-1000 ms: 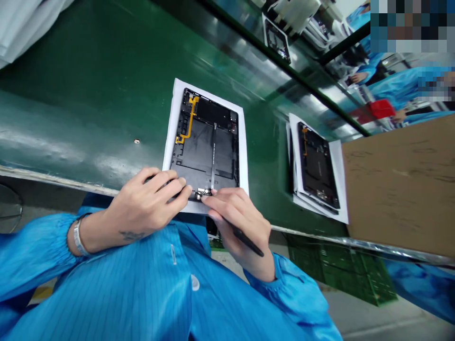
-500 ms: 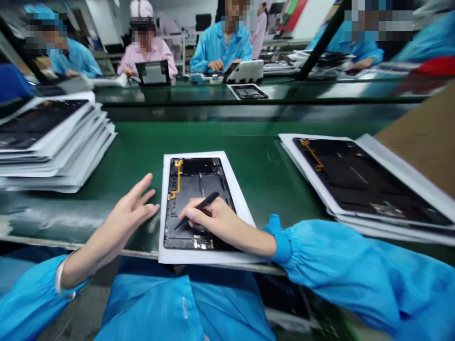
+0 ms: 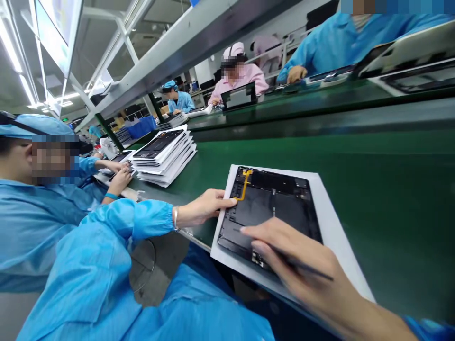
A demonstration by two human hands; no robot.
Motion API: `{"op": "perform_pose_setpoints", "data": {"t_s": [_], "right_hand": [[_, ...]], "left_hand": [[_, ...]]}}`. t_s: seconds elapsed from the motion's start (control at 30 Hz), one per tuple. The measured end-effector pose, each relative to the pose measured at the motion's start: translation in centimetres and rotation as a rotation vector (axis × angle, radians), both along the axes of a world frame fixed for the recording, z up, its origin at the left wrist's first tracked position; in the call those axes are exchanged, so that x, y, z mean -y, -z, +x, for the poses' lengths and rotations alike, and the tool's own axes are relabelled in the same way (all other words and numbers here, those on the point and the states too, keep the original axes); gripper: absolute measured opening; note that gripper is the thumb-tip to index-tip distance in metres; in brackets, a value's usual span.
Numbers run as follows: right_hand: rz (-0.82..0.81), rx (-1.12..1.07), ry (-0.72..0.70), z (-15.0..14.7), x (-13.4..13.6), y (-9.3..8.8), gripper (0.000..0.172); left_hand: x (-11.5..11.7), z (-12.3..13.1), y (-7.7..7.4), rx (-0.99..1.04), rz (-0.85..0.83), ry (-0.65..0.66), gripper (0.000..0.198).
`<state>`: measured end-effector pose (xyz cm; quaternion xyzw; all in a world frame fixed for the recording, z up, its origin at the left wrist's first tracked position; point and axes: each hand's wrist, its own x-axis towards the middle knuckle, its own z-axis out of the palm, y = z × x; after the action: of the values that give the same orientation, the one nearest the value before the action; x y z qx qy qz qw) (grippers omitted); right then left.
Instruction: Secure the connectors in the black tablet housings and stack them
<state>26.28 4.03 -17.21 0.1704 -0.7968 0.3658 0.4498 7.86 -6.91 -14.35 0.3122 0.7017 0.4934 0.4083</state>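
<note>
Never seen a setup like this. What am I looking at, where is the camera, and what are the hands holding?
No machine here: these are a person's hands, seen from a camera worn on their head, so the view is tilted. On a green workbench lies a white paper sheet bearing a dark, opened tablet-like device with a yellow ribbon cable. The left hand touches the device's edge; the right hand holds a slim black pen-like tool. A stack of similar devices sits farther along.

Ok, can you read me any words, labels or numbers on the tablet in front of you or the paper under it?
No readable text here.
Tablet: any print is too small and blurred to read.
Yellow ribbon cable: no readable marks.
White sheet: no print visible.
</note>
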Motion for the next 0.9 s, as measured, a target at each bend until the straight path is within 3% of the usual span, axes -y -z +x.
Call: {"op": "perform_pose_setpoints", "data": {"t_s": [0.1,0.2,0.33,0.47,0.6,0.73,0.8,0.9], "right_hand": [[0.239,0.009,-0.104,1.0,1.1,-0.2,0.016],[0.318,0.136,-0.155,1.4,1.9,0.1,0.021],[0.162,0.246,-0.116,0.9,2.0,1.1,0.023],[-0.005,0.262,-0.102,0.2,1.7,1.7,0.019],[-0.019,0.316,-0.130,0.1,1.7,1.9,0.020],[0.008,0.345,-0.138,0.4,1.7,1.7,0.019],[0.041,0.362,-0.134,0.6,1.7,1.3,0.019],[0.106,0.404,-0.122,0.8,1.9,0.5,0.019]], "left_hand": [[-0.8,-2.8,-1.0,-0.168,-0.025,-0.058,0.031],[-1.6,-8.2,-3.2,-0.349,-0.087,-0.165,0.028],[-2.1,-15.0,-5.0,-0.550,-0.144,-0.328,0.036],[-2.0,-17.7,-3.9,-0.695,-0.164,-0.412,0.039],[-1.6,-18.4,-2.3,-0.834,-0.195,-0.436,0.039],[-1.1,-17.4,-2.0,-1.012,-0.172,-0.384,0.039],[-1.2,-14.9,-2.5,-1.102,-0.099,-0.292,0.040],[-1.2,-8.4,-3.8,-1.174,0.083,-0.044,0.038]]}}
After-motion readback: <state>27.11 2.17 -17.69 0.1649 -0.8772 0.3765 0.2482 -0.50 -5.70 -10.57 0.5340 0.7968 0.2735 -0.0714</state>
